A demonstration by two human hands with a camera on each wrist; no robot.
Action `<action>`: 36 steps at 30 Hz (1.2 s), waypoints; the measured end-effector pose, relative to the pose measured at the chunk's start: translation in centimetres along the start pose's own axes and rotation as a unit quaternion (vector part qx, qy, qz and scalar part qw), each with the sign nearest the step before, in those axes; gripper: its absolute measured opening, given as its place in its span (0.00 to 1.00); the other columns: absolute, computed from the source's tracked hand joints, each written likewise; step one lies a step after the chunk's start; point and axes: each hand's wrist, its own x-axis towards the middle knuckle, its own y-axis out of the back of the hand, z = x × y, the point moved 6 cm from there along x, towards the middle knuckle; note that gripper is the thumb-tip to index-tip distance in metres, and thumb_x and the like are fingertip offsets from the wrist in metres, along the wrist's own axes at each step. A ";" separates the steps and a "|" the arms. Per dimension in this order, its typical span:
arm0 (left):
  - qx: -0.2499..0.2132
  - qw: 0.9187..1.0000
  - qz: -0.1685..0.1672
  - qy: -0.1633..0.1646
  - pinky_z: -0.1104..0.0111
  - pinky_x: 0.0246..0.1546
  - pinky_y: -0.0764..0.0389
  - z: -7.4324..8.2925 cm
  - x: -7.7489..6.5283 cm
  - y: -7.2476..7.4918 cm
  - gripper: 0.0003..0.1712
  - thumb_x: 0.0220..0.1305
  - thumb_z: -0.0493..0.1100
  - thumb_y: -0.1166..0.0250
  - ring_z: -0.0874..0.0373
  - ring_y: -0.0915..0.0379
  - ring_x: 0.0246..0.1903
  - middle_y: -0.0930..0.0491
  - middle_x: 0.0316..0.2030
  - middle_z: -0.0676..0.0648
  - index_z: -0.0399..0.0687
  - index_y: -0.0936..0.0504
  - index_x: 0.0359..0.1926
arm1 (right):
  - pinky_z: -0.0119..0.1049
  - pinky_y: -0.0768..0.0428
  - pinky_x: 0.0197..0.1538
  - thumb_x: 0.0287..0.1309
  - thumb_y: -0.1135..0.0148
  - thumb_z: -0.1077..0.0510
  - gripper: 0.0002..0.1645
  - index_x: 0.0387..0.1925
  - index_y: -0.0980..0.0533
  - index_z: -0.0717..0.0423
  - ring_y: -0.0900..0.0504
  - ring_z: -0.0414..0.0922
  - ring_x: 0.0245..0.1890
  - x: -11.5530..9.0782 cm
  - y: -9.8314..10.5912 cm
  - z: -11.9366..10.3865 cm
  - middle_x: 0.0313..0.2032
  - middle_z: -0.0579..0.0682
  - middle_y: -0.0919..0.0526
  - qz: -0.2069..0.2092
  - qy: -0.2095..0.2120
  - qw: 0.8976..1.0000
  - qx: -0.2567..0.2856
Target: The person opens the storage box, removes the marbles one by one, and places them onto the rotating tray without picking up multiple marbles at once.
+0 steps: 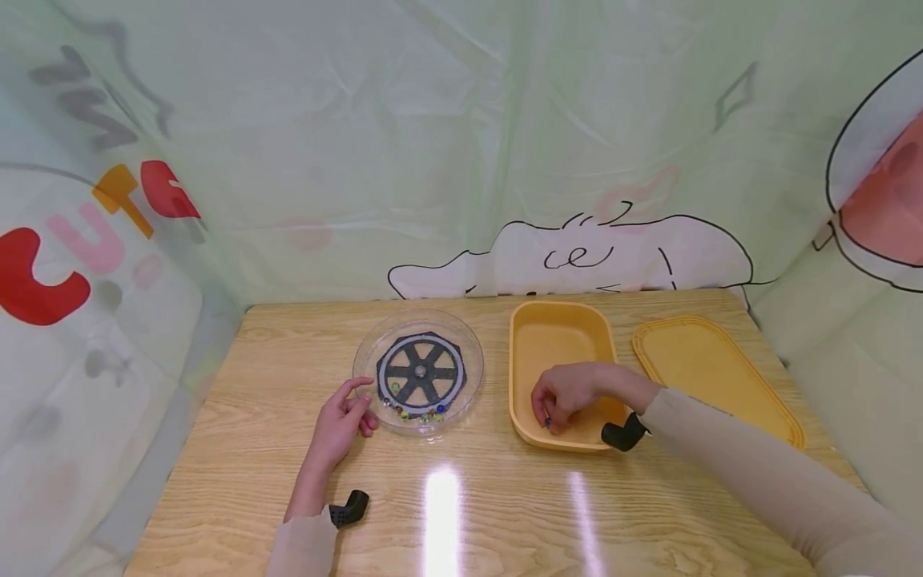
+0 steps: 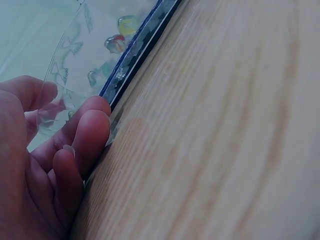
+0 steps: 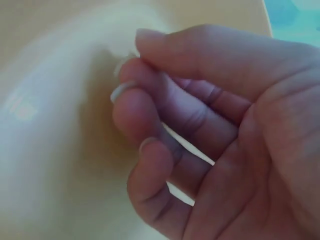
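Observation:
Inside the yellow plastic tub [image 1: 562,327] my right hand [image 1: 573,393] reaches down with curled fingers. A small blue marble [image 1: 548,421] shows at its fingertips. In the right wrist view the thumb and forefinger tips come together, and the marble is hidden. My left hand [image 1: 344,421] holds the near-left rim of a round clear dish [image 1: 472,353], its fingers and thumb around the edge. The dish bears a black spoked wheel shape with a grey ring [image 1: 460,377]. Several glass marbles [image 2: 116,44], clear, yellow-green and blue, lie along its near side.
A yellow lid [image 1: 710,369] lies flat right of the tub. Everything stands on a wood-grain table [image 1: 288,344], with a printed curtain [image 1: 360,160] behind and at both sides. Black camera mounts [image 1: 349,509] sit on both wrists.

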 end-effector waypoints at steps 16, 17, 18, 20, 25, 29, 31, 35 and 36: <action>0.001 1.000 0.007 -0.014 0.68 0.24 0.21 -0.3 0.3 -0.1 0.16 0.74 0.41 0.43 0.51 0.25 0.17 0.20 0.21 0.42 0.51 0.23 0.60 | 0.32 0.24 0.32 0.52 0.33 0.67 0.07 0.34 0.22 0.56 0.22 0.41 0.24 -2.0 2.1 -2.2 0.23 0.45 0.17 0.096 0.116 0.986 0.071; 0.001 1.000 0.006 -0.011 0.68 0.24 0.21 -0.3 0.3 -0.1 0.16 0.74 0.41 0.43 0.52 0.25 0.17 0.20 0.21 0.42 0.51 0.23 0.60 | 0.32 0.24 0.32 0.52 0.33 0.67 0.08 0.34 0.22 0.56 0.22 0.41 0.25 -2.1 2.2 -2.4 0.23 0.45 0.17 0.103 0.119 0.985 0.070; 0.001 1.000 0.006 -0.008 0.68 0.24 0.21 -0.3 0.3 -0.1 0.16 0.74 0.41 0.43 0.52 0.25 0.17 0.20 0.21 0.42 0.50 0.23 0.61 | 0.32 0.23 0.32 0.53 0.32 0.66 0.08 0.34 0.22 0.55 0.21 0.42 0.25 -2.2 2.3 -2.5 0.24 0.45 0.17 0.111 0.121 0.984 0.068; 0.002 1.000 0.007 -0.001 0.68 0.24 0.21 -0.3 0.2 0.0 0.17 0.75 0.41 0.43 0.52 0.24 0.18 0.19 0.22 0.42 0.49 0.24 0.61 | 0.33 0.23 0.33 0.53 0.32 0.65 0.07 0.34 0.22 0.54 0.20 0.42 0.27 -2.4 2.5 -2.9 0.25 0.44 0.16 0.126 0.122 0.983 0.062; 0.009 1.000 0.004 0.007 0.67 0.25 0.20 0.8 -0.4 -0.1 0.18 0.75 0.39 0.44 0.49 0.24 0.19 0.19 0.23 0.40 0.45 0.25 0.62 | 0.32 0.24 0.32 0.53 0.32 0.61 0.06 0.34 0.21 0.53 0.21 0.42 0.27 -2.6 3.0 -3.9 0.25 0.43 0.17 0.166 0.130 0.976 0.048; 0.008 1.000 -0.001 0.000 0.67 0.26 0.19 2.6 -1.5 -0.2 0.18 0.74 0.38 0.44 0.48 0.23 0.19 0.19 0.23 0.38 0.41 0.26 0.62 | 0.32 0.24 0.33 0.56 0.34 0.62 0.05 0.35 0.20 0.54 0.22 0.42 0.27 -2.4 3.4 -4.6 0.26 0.43 0.18 0.198 0.137 0.969 0.049; 0.007 1.000 -0.003 -0.004 0.67 0.25 0.20 3.1 -1.7 -0.2 0.18 0.74 0.37 0.44 0.49 0.24 0.19 0.19 0.23 0.38 0.39 0.26 0.62 | 0.33 0.22 0.35 0.57 0.34 0.62 0.05 0.36 0.20 0.55 0.21 0.42 0.28 -2.2 3.7 -5.0 0.26 0.43 0.18 0.217 0.142 0.964 0.052; 0.008 1.000 -0.001 -0.004 0.68 0.25 0.20 3.1 -1.7 -0.2 0.18 0.74 0.37 0.44 0.50 0.24 0.18 0.20 0.22 0.40 0.39 0.26 0.62 | 0.33 0.21 0.37 0.59 0.35 0.61 0.04 0.37 0.20 0.56 0.21 0.41 0.29 -1.6 4.1 -5.8 0.26 0.42 0.18 0.254 0.147 0.955 0.043; 0.009 1.000 -0.001 -0.003 0.68 0.25 0.20 3.0 -1.6 -0.2 0.18 0.74 0.37 0.44 0.50 0.24 0.18 0.20 0.22 0.40 0.39 0.26 0.62 | 0.33 0.22 0.38 0.59 0.35 0.61 0.04 0.37 0.19 0.56 0.21 0.41 0.29 -1.3 4.1 -6.0 0.26 0.41 0.18 0.262 0.148 0.953 0.039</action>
